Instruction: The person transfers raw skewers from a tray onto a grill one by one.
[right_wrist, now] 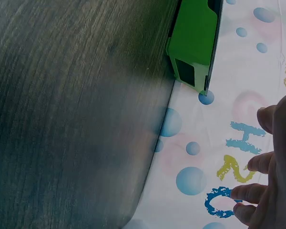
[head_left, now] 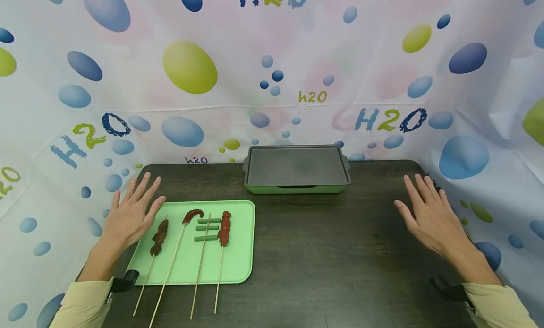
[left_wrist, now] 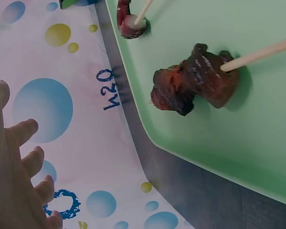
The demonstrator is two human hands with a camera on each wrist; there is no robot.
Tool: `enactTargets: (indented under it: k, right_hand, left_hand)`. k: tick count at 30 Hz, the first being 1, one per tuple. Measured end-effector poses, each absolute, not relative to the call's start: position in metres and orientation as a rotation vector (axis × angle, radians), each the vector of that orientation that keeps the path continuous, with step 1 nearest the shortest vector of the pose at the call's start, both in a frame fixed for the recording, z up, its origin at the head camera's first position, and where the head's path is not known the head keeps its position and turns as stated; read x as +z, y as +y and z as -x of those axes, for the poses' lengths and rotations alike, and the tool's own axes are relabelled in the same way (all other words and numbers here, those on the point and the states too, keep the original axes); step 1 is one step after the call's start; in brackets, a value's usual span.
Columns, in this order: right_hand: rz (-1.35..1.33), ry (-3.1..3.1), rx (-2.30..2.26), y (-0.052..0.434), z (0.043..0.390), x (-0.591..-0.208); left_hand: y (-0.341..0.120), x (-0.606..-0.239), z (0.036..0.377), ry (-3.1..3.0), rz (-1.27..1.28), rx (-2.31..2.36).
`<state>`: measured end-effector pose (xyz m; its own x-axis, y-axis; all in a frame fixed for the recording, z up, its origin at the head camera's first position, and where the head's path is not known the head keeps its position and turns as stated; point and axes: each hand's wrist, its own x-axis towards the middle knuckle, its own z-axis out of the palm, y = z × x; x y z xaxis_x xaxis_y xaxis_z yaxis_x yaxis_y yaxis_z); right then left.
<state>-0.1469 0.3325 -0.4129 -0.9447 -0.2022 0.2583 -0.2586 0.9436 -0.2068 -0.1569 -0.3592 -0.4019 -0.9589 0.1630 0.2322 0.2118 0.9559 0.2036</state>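
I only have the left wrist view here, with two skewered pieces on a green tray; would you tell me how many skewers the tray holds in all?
Observer: Four skewers lie on the green tray; the third one carries green sticks.
Operator: Thank you. Is anything behind the tray?
Observer: Yes, a dark griddle pan on a green base sits at the table's far edge.
Operator: And where is the right hand?
Observer: The right hand lies open near the table's right edge, holding nothing.

four skewers (head_left: pixel 199 233) on tray (head_left: pixel 238 271) left; griddle (head_left: pixel 296 169) behind, seemingly centred.
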Motion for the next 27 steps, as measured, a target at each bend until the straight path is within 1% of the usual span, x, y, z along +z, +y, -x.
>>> enactTargets:
  k: [8, 15, 21, 27]
  right_hand:
    - [-0.333, -2.865, 0.386, 0.332, 0.138, -0.418]
    - [-0.288, -2.895, 0.632, 0.323, 0.119, -0.426]
    - [-0.316, -2.897, 0.816, 0.311, 0.102, -0.434]
    - [-0.371, -2.856, 0.925, 0.296, 0.092, -0.443]
  left_hand:
    - [-0.374, -0.408, 0.149, -2.907, 0.290, -0.371]
    - [-0.394, -0.424, 0.138, -2.948, 0.302, -0.438]
    - [-0.417, -0.445, 0.127, -3.040, 0.334, -0.683]
    - [-0.437, -0.461, 0.106, -3.064, 0.429, -1.041]
